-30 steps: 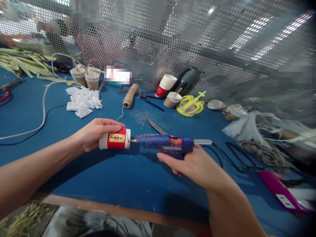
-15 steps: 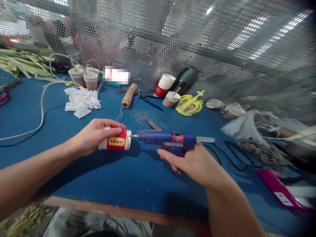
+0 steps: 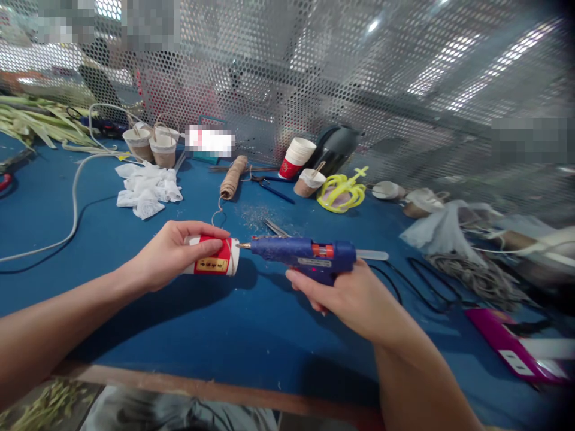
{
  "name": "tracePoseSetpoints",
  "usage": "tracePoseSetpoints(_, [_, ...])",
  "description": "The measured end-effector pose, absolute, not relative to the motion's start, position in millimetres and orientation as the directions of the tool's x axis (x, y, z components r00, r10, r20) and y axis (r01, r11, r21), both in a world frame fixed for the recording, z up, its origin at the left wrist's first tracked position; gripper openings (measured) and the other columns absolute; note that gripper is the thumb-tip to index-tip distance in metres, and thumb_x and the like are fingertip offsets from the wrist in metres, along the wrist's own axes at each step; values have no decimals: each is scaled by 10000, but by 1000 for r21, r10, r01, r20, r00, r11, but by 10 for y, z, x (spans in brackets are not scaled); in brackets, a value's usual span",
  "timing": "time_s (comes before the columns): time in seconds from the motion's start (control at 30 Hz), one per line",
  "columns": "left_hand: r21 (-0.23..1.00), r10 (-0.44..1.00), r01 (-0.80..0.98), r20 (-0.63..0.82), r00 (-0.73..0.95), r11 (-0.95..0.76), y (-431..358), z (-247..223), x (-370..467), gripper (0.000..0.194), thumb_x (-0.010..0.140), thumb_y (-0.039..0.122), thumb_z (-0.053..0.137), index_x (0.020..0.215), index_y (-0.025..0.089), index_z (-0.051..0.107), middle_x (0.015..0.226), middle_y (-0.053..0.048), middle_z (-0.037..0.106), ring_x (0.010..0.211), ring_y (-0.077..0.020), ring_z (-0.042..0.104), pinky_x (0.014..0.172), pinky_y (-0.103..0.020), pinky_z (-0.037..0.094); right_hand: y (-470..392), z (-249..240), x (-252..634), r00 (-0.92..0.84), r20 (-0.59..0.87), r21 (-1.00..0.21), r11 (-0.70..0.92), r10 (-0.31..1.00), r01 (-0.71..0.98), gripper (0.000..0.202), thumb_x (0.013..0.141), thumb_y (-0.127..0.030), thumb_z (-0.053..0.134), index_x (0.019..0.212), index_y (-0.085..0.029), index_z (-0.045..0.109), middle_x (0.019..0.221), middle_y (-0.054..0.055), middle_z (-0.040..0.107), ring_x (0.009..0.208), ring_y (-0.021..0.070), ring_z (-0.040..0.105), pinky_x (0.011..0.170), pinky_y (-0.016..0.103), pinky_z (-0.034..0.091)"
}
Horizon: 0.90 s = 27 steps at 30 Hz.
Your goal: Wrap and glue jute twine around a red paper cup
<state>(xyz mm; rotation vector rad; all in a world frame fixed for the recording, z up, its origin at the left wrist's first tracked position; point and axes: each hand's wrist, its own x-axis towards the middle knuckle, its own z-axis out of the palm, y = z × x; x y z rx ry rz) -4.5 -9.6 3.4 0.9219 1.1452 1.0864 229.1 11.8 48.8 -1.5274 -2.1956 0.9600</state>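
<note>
While the left hand (image 3: 173, 254) grips the sideways paper cup (image 3: 216, 263) between the front and back edges of the surface (image 3: 251, 335), long axis running left-right, the right hand (image 3: 348, 293) clasps the glue gun (image 3: 291, 250), nozzle (image 3: 244, 245) pointing left at the cup's end.

Glue gun (image 3: 305, 254) right of the cup (image 3: 213, 265) — twine roll (image 3: 233, 178) behind, on the table (image 3: 242, 335).

Paper cup (image 3: 219, 256) partly behind one of the hands (image 3: 169, 256)
</note>
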Motion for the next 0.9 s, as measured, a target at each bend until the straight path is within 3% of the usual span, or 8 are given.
tracePoseSetpoints(0.4, [993, 992, 28, -114, 45, 113, -112, 76, -29, 251, 691, 308, 656, 882, 147, 688, 810, -38, 717, 678, -123, 642, 632, -181, 502, 126, 478, 2297, -369, -92, -654, 223, 925, 723, 226, 736, -380, 553, 611, -192, 561, 401, -47, 512, 382, 104, 495, 441, 217, 425])
tracePoseSetpoints(0.9, [991, 999, 132, -24, 25, 21, -130, 100, 1, 296, 698, 310, 624, 910, 112, 683, 811, -72, 716, 686, -159, 644, 652, -231, 512, 120, 490, 2286, -384, -87, -680, 227, 919, 697, 292, 736, -383, 525, 513, -195, 508, 418, -27, 512, 417, 110, 516, 447, 213, 450])
